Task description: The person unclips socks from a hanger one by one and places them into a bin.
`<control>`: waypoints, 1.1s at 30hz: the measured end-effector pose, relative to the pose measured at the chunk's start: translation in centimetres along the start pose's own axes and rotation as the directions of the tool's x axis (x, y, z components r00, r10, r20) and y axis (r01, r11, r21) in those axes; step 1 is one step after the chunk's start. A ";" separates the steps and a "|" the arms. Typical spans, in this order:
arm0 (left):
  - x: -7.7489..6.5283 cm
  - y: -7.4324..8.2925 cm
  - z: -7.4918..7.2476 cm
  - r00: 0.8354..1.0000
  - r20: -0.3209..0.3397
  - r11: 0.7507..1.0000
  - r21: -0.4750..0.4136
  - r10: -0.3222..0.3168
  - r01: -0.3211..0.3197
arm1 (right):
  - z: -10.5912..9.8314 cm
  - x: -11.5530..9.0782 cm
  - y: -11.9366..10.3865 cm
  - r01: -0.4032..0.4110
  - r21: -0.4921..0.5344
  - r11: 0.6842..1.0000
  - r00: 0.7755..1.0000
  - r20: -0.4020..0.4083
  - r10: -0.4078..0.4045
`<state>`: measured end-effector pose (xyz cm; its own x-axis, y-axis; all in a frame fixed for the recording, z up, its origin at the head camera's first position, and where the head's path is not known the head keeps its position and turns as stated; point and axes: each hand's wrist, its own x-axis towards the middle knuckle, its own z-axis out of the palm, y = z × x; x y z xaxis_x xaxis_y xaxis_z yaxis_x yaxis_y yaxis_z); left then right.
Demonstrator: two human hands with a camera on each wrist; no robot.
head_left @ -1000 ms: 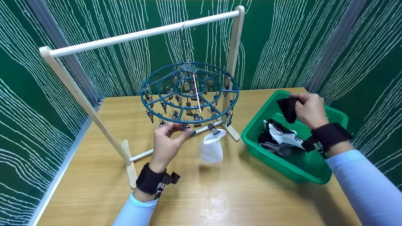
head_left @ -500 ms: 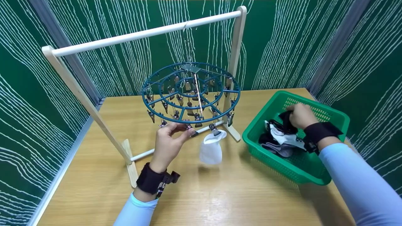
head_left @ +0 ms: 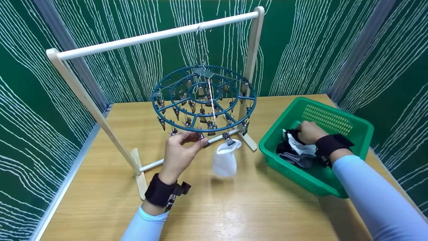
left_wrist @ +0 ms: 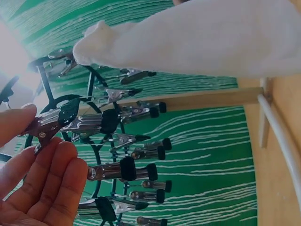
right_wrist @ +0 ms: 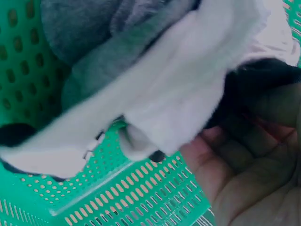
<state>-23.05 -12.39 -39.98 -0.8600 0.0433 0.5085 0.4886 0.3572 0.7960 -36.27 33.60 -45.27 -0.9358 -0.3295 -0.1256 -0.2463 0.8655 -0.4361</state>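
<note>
My left hand (head_left: 180,152) pinches a metal clip (left_wrist: 49,123) at the front rim of the round blue clip hanger (head_left: 193,129), thumb on one side and fingertips on the other. The clip's dark tips hold no cloth. Just right of that hand, a white sock (head_left: 224,163) hangs from another clip. Down inside the green basket (head_left: 301,182), my right hand (head_left: 311,132) holds a black sock (right_wrist: 256,82) between thumb and fingers, partly hidden by the hand. White socks (right_wrist: 174,80) and grey socks (right_wrist: 77,33) lie against it.
The hanger hooks onto the white top bar (head_left: 160,34) of a wooden rack, whose feet (head_left: 140,177) stand on the table (head_left: 214,207). Several other clips (left_wrist: 120,169) dangle beneath the rings. Green patterned panels (head_left: 301,50) enclose the table's back and sides.
My right hand has gone from above the basket, with the black sock, down and left into the sock pile. My left hand stays at the same clip.
</note>
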 end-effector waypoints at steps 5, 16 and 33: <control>-0.1 -0.1 -0.2 0.998 -0.022 0.998 0.027 0.055 -0.054 | -1.6 -0.7 -2.2 -0.012 -0.027 1.000 0.996 -0.086 0.009; -0.1 -0.1 -0.4 0.903 -0.205 0.916 0.228 0.377 -0.331 | -3.9 -2.4 -10.6 0.108 0.011 0.994 0.926 -0.366 -0.096; -0.4 0.6 0.1 0.690 -0.230 0.682 0.535 0.686 -0.499 | -2.0 -2.3 -18.1 0.427 -0.263 0.865 0.682 -0.534 -0.499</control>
<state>-22.41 -12.11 -39.73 -0.2246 0.0605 0.9726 0.6837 0.7210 0.1130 -30.16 19.43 -35.25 -0.6501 -0.4552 0.6083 -0.6791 0.7072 -0.1966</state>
